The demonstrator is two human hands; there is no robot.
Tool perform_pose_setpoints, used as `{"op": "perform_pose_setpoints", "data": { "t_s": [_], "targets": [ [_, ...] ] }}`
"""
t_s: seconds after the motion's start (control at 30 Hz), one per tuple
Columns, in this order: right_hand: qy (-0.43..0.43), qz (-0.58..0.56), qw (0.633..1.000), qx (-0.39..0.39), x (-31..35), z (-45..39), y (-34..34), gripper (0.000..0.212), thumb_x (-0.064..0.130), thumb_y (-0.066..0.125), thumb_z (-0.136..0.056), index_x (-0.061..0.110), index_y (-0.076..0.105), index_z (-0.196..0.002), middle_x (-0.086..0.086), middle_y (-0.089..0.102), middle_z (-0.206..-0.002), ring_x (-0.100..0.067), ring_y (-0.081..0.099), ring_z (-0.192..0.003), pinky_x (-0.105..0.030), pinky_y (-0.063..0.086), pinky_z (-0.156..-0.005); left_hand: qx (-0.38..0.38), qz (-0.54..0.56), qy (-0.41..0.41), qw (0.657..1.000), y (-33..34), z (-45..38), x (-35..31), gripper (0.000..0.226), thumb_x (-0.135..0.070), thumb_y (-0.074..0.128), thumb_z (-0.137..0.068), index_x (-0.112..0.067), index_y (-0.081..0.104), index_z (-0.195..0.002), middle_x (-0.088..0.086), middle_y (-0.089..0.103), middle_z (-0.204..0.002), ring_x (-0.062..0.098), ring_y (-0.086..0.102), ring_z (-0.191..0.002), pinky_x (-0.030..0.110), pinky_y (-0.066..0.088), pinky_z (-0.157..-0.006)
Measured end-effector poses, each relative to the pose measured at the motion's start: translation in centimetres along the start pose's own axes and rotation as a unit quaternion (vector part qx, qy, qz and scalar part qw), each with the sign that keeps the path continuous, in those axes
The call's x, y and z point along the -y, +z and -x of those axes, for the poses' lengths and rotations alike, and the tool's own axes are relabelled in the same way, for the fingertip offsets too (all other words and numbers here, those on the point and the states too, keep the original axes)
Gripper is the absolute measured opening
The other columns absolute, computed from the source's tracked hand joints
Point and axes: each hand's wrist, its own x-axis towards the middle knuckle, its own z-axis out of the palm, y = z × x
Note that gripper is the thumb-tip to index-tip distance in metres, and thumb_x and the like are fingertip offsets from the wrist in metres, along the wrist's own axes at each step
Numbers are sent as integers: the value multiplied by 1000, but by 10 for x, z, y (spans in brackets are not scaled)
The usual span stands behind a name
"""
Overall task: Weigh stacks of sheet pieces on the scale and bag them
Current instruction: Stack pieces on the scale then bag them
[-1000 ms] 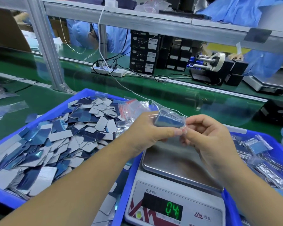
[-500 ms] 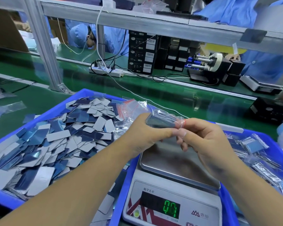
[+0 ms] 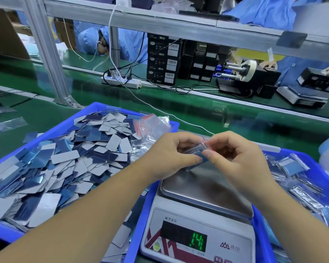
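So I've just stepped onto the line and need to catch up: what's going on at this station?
A person is bagging sheet pieces. Both hands, left hand and right hand, pinch a small clear bag holding a stack of blue pieces, just above the scale pan. The display glows green. Loose pieces fill the blue tray on the left; filled bags lie in the tray on the right.

Blue trays (image 3: 95, 109), blue and grey sheet pieces (image 3: 65, 158), green digits (image 3: 198, 242), seemingly red-striped bags (image 3: 150, 123)
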Motion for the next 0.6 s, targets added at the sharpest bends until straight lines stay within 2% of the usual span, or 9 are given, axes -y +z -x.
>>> {"op": "perform_pose_setpoints", "data": {
  "t_s": [0.03, 0.13, 0.27, 0.33, 0.4, 0.5, 0.6],
  "targets": [
    [-9, -7, 1000, -6, 1, 0, -1, 29, 8, 79, -82, 34, 68, -89, 12, 70, -80, -14, 64, -67, -26, 51, -62, -4, 6, 10, 1000, 0, 0, 0, 35, -2, 76, -71, -34, 77, -86, 0, 76, -91, 14, 69, -87, 43, 57, -84],
    [-43, -7, 999, -20, 3, -1, -3, 24, 15, 74, -80, 33, 66, -94, 13, 69, -86, -11, 64, -72, -19, 49, -65, -2, 11, 31, 999, -1, -1, 1, 36, -2, 76, -70, -33, 74, -87, 0, 75, -93, 16, 69, -88, 39, 57, -84],
    [-38, 34, 999, 8, 1, -2, -5, 30, 14, 75, -80, 36, 64, -97, 15, 66, -89, -16, 62, -73, -26, 51, -66, 17, -28, 27, 999, 0, -1, 5, 42, 6, 76, -75, -26, 68, -100, 3, 75, -97, 15, 70, -91, 31, 57, -85],
    [-28, 54, 998, 23, -1, -3, -5, 33, 19, 73, -79, 42, 62, -100, 16, 61, -93, -17, 59, -72, -23, 49, -67, 13, -27, 20, 999, -1, -1, 4, 34, -2, 76, -78, -26, 68, -101, -4, 75, -94, 10, 70, -89, 24, 55, -80],
    [-14, 61, 997, 39, -5, -4, -5, 39, 17, 75, -82, 45, 60, -104, 18, 55, -96, -16, 57, -69, -21, 48, -67, 8, -21, 15, 1000, -5, -1, 1, 23, -10, 73, -83, -26, 69, -98, -10, 75, -87, 3, 69, -84, 16, 51, -74],
    [20, 47, 998, 44, -7, -4, -6, 38, 12, 75, -85, 43, 61, -102, 21, 59, -88, -11, 56, -67, -16, 45, -66, -10, -11, 18, 1000, -9, 0, 1, 17, -2, 68, -90, -19, 68, -93, -13, 73, -77, -2, 66, -73, 11, 49, -67],
    [38, 4, 999, 28, -8, -5, -5, 29, 7, 74, -86, 35, 67, -93, 11, 68, -82, -8, 61, -70, -18, 48, -67, -12, -2, 18, 1000, -9, -2, 1, 16, -1, 70, -89, -17, 69, -88, -11, 72, -75, 0, 65, -70, 12, 48, -65]
  ]
}}
